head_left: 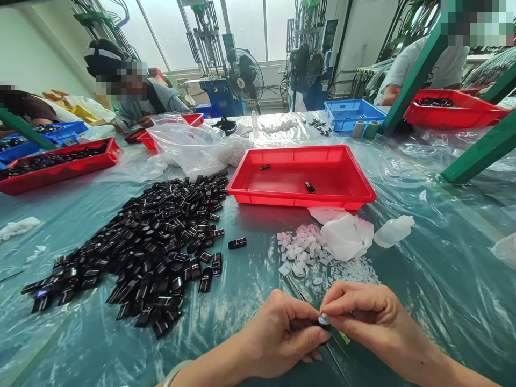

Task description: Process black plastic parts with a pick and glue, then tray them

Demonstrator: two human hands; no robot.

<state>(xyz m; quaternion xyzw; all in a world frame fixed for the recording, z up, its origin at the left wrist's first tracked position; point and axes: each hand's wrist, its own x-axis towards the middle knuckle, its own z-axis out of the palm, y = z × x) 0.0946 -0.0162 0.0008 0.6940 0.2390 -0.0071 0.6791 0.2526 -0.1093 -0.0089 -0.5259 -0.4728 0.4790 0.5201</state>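
My left hand [282,336] and my right hand [365,317] meet at the bottom centre, both pinched on one small black part [323,321] with a pale round piece on it. A thin tool like tweezers [300,296] runs under my hands. Just beyond them lies a scatter of small white pieces [300,252] next to a crumpled white cloth [345,235]. To the left a big heap of small black glossy parts [149,247] is spread over the plastic-covered table. A red tray [300,177] beyond holds two black parts.
A small white squeeze bottle [393,230] lies right of the cloth. Clear bags [193,145], other red trays [56,166] and a blue tray [352,114] stand further back. Other people sit at the far left and right. Green frame legs [479,153] cross the right side.
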